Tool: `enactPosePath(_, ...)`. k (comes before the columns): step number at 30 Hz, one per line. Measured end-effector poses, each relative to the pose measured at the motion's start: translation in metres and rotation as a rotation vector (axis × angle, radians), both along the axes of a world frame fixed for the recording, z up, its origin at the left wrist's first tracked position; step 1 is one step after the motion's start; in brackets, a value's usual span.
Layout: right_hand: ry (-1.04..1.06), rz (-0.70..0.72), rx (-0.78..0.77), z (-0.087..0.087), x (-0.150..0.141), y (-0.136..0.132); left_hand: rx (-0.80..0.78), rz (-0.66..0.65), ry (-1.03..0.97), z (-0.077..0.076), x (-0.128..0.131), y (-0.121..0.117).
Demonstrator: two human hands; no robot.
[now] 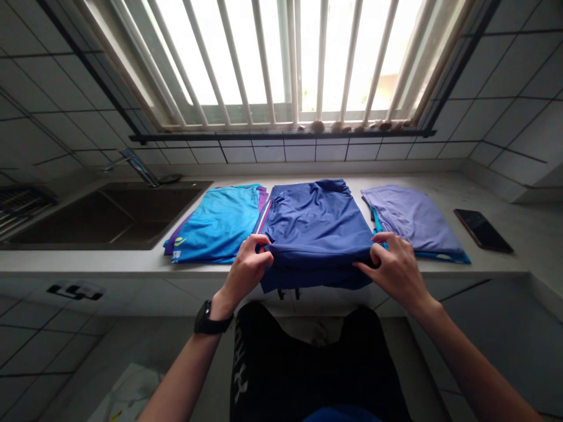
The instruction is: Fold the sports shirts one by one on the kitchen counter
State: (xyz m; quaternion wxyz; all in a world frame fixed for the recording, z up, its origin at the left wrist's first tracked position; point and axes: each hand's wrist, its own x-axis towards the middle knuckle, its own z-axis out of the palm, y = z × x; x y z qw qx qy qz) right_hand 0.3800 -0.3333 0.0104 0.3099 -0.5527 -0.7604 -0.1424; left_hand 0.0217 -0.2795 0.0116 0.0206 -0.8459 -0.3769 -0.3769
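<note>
Folded blue pants (314, 220) with a white and red side stripe lie in the middle of the counter. Their near fold hangs over the front edge. My left hand (250, 264), with a black watch on its wrist, pinches the near left corner between thumb and fingers. At the near right corner, my right hand (393, 266) grips the cloth, its thumb lying against the front of the fold. Left of the pants is a folded bright blue garment (222, 220) on purple cloth. To the right, a folded lavender garment (409, 217) rests on teal and blue cloth.
A dark sink (171, 220) with a faucet (141, 167) is set into the left of the white counter (343, 176). A phone (482, 230) lies at the right. Small stones (317, 126) line the sill of the barred window. Cabinet handles (74, 292) are below the counter.
</note>
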Motion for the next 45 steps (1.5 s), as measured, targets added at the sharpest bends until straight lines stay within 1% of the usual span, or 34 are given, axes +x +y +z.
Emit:
enactPosePath(3,-0.026,0.114,-0.053,-0.017,-0.015,0.002,-0.017,-0.055,0.026,-0.002,0.001,-0.003)
enactPosePath(5,-0.094,0.156,-0.136,-0.021,-0.020,0.006,-0.001,-0.059,0.023,-0.002,-0.001,-0.004)
enactPosePath(6,-0.114,0.152,-0.158,-0.021,-0.020,0.007,0.015,-0.050,0.013,-0.002,-0.002,-0.004)
enactPosePath(7,-0.108,0.131,-0.148,-0.020,-0.019,0.009,0.037,-0.035,-0.004,-0.003,-0.004,-0.004)
enactPosePath(9,-0.024,0.067,-0.052,-0.016,-0.014,0.010,0.100,-0.017,-0.046,-0.005,-0.009,-0.006)
enactPosePath(10,0.027,0.056,-0.009,-0.015,-0.011,0.010,0.136,-0.021,-0.063,-0.007,-0.011,-0.007)
enactPosePath(11,0.061,0.074,0.000,-0.014,-0.009,0.009,0.164,-0.034,-0.072,-0.009,-0.014,-0.010)
enactPosePath(12,0.070,0.122,-0.035,-0.014,-0.007,0.006,0.182,-0.053,-0.077,-0.012,-0.016,-0.013)
enactPosePath(14,0.025,0.272,-0.211,-0.016,-0.003,0.000,0.169,-0.108,-0.080,-0.018,-0.021,-0.019)
enactPosePath(15,-0.009,0.345,-0.311,-0.017,-0.002,-0.003,0.133,-0.137,-0.078,-0.020,-0.023,-0.022)
enactPosePath(17,-0.053,0.451,-0.462,-0.016,0.000,-0.010,0.007,-0.210,-0.029,-0.022,-0.026,-0.026)
enactPosePath(19,-0.052,0.525,-0.564,-0.009,0.001,-0.012,-0.141,-0.270,0.071,-0.021,-0.027,-0.028)
enactPosePath(20,-0.031,0.552,-0.602,-0.005,0.001,-0.011,-0.192,-0.276,0.110,-0.019,-0.026,-0.027)
enactPosePath(22,0.053,0.561,-0.614,0.004,-0.001,0.001,-0.218,-0.223,0.126,-0.016,-0.020,-0.020)
enactPosePath(23,0.104,0.532,-0.571,0.007,-0.003,0.011,-0.202,-0.167,0.113,-0.015,-0.016,-0.015)
enactPosePath(25,0.180,0.414,-0.418,0.006,-0.007,0.038,-0.158,-0.039,0.101,-0.014,-0.005,0.001)
enactPosePath(26,0.184,0.344,-0.343,0.003,-0.009,0.053,-0.145,0.018,0.116,-0.014,0.000,0.011)
enactPosePath(27,0.163,0.280,-0.301,0.000,-0.011,0.070,-0.139,0.071,0.141,-0.015,0.004,0.022)
enactPosePath(28,0.121,0.224,-0.303,-0.004,-0.012,0.086,-0.143,0.119,0.173,-0.015,0.007,0.033)
enactPosePath(30,-0.001,0.142,-0.412,-0.008,-0.014,0.119,-0.187,0.197,0.257,-0.014,0.012,0.056)
enactPosePath(32,-0.097,0.078,-0.539,-0.006,-0.016,0.151,-0.269,0.274,0.342,-0.007,0.015,0.078)
enactPosePath(33,-0.114,0.048,-0.573,-0.002,-0.017,0.166,-0.318,0.323,0.380,-0.002,0.017,0.089)
enactPosePath(35,-0.078,-0.023,-0.563,0.005,-0.020,0.195,-0.415,0.439,0.433,0.011,0.022,0.110)
enactPosePath(37,-0.014,-0.127,-0.517,0.007,-0.024,0.220,-0.504,0.536,0.462,0.024,0.029,0.131)
enactPosePath(39,0.026,-0.232,-0.508,0.001,-0.030,0.237,-0.561,0.581,0.462,0.034,0.036,0.152)
enactPosePath(41,0.033,-0.298,-0.535,-0.009,-0.034,0.246,-0.570,0.593,0.447,0.037,0.041,0.172)
enactPosePath(43,0.013,-0.313,-0.539,-0.017,-0.037,0.249,-0.560,0.589,0.437,0.035,0.043,0.192)
enactPosePath(45,-0.015,-0.317,-0.512,-0.020,-0.038,0.251,-0.557,0.585,0.412,0.029,0.045,0.210)
